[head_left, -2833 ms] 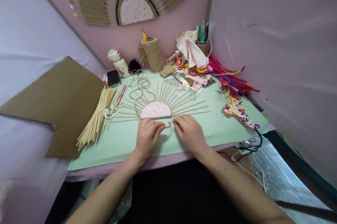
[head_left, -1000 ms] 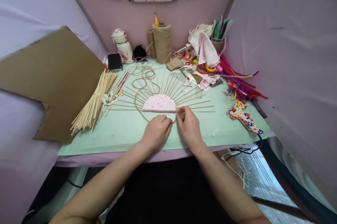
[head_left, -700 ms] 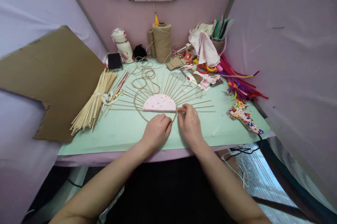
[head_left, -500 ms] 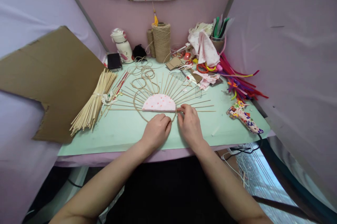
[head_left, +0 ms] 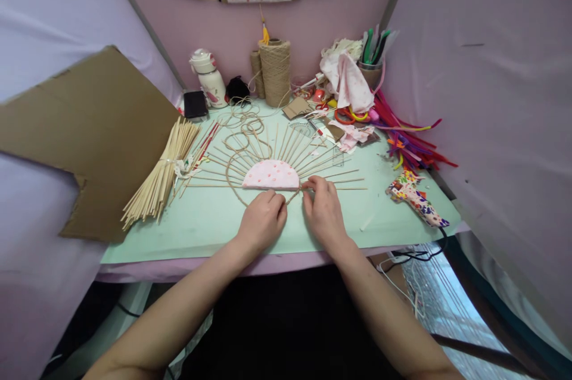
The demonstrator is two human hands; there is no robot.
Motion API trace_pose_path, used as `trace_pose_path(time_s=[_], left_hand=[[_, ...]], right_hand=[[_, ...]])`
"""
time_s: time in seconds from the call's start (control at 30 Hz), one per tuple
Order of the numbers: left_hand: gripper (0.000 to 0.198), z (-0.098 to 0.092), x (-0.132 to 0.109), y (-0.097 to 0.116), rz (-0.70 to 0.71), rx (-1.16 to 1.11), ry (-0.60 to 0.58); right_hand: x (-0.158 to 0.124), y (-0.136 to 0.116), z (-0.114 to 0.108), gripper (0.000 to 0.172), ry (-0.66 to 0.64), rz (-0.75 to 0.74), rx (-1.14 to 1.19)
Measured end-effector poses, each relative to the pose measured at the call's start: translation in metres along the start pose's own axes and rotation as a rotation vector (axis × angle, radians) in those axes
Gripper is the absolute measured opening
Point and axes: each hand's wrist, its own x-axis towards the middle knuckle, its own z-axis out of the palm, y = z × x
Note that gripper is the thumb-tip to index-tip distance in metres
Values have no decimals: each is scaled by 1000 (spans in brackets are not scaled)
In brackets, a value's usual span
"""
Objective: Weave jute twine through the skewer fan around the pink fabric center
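Note:
A pink dotted half-circle lies on the pale green tabletop, with thin wooden sticks fanning out from its curved edge. Jute twine loops across the left sticks and down to my hands. My left hand is closed on the twine below the half-circle's flat edge. At the lower right corner of the half-circle, my right hand pinches the twine with thumb and forefinger beside the lowest right stick. A taut piece of twine runs between the two hands.
To the left are a bundle of sticks and a large cardboard piece. Twine spools and a bottle stand at the back. On the right lie scissors, pipe cleaners and a flower-patterned glue gun.
My left hand has shifted slightly left and down, drawing more twine out between the hands. My right hand stays at the half-circle's corner.

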Motion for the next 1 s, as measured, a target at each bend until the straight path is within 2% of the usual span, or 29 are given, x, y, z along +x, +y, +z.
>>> trace_pose_path(time_s=[0.17,0.37,0.6,0.8,1.0], left_hand=[[16,-1,0,-2,14,3,-6],[9,-4,1,-6,35,0,110],[10,0,5,-18,95,-122,80],[9,0,6,-20,95,-131,90],[9,-2,5,-20,90,-148,78]], right_hand=[[2,0,-2,29,-42,-24,-8],[5,4,-4,31,-80,-35,-14],[6,5,-4,32,-133,-71,-16],[6,5,-6,30,-62,-51,26],[8,5,-6,34,-125,-64,20]])
